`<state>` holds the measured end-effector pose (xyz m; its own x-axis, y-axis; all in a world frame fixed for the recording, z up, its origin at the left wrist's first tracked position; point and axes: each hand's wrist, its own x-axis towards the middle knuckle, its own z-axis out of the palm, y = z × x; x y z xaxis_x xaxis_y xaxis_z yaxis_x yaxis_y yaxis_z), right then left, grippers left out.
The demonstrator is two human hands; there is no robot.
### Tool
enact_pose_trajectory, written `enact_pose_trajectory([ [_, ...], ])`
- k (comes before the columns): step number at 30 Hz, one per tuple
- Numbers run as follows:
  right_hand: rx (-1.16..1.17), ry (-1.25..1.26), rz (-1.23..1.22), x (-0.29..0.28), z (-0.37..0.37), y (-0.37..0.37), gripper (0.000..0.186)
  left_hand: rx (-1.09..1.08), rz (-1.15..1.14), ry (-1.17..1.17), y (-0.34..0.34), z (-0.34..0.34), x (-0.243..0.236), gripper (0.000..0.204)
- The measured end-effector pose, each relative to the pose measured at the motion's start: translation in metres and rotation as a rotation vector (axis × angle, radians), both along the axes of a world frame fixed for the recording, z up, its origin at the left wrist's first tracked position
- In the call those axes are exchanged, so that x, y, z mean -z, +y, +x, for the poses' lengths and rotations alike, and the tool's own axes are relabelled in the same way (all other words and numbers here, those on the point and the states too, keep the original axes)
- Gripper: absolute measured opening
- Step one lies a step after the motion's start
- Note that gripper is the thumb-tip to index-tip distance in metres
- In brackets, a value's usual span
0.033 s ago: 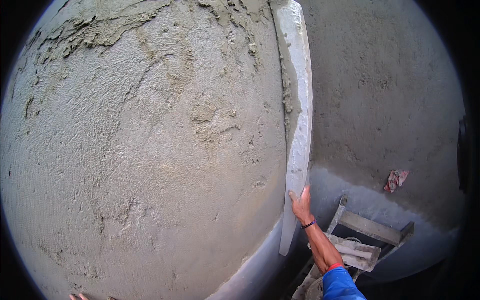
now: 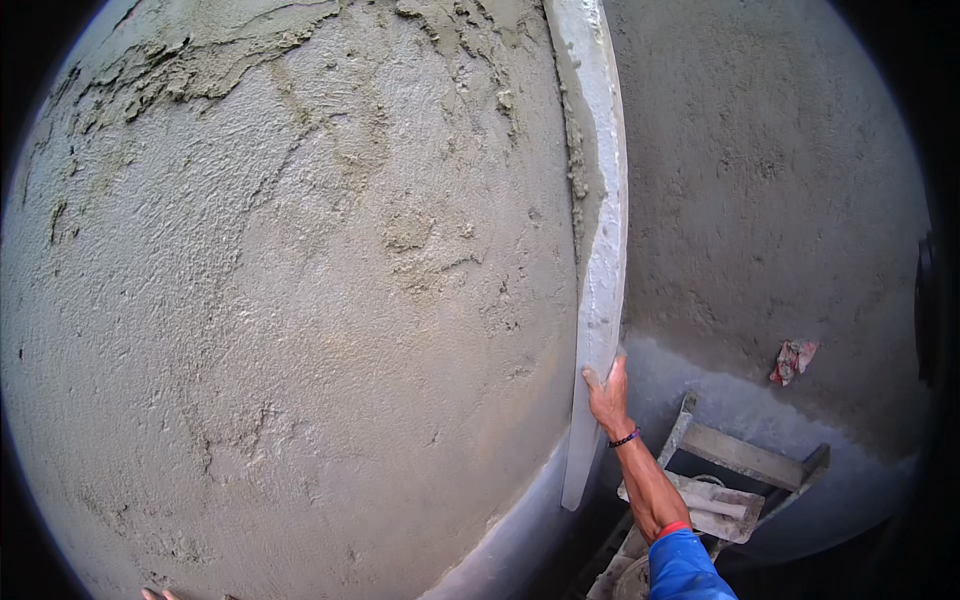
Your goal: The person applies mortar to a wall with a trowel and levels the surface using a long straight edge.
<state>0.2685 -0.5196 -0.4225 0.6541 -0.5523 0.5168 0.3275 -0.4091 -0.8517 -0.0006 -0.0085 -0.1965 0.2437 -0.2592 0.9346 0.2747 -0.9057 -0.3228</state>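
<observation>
My right hand [image 2: 608, 397] grips the lower part of a long metal straightedge [image 2: 600, 290], thumb on its near face and fingers round the right edge. Wet mortar clings along the straightedge's left side, and its upper end runs out of view. It stands upright at the right-hand border of a broad wall of wet grey plaster [image 2: 330, 380]. Only the fingertips of my left hand [image 2: 158, 595] show, at the lower left edge in front of the plaster; they look stretched out and slightly apart, while the rest of that hand is out of view.
A mortar-stained ladder [image 2: 745, 457] stands at the lower right. On it lies a plastering trowel [image 2: 715, 507] with a pale handle, and a round container [image 2: 632, 580] sits below. A crumpled red-and-white scrap [image 2: 792, 361] is against the darker plastered wall [image 2: 760, 200] on the right.
My right hand has moved slightly up and right. The straightedge has shifted a little to the right with it. My left fingertips have barely moved.
</observation>
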Motion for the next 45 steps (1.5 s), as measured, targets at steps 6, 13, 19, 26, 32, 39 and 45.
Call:
enact_pose_trajectory([
  [6,0.072,-0.228,-0.053,-0.061,0.004,0.006,0.066,-0.003,-0.025,0.012,-0.004,-0.006,0.004,0.071],
  [13,-0.041,-0.11,0.02,0.002,-0.053,0.076,0.076,0.024,-0.022,0.017,-0.008,-0.011,-0.01,0.07],
  [19,0.008,-0.24,0.034,-0.06,-0.025,0.054,0.07,0.013,-0.022,0.038,-0.001,-0.012,-0.013,0.072],
  [26,0.057,-0.319,-0.005,-0.174,0.01,-0.009,0.066,-0.021,-0.06,0.117,-0.009,-0.012,-0.014,0.075],
  [32,-0.099,-0.192,0.01,-0.105,-0.062,0.089,0.059,-0.019,-0.052,0.071,-0.001,-0.016,-0.004,0.077],
  [39,-0.031,-0.215,0.079,-0.087,-0.067,0.117,0.066,-0.036,-0.04,0.077,0.019,-0.02,-0.001,0.077],
  [45,0.088,-0.339,0.004,-0.232,-0.005,0.017,0.059,0.019,-0.075,0.107,0.011,-0.008,-0.004,0.077],
])
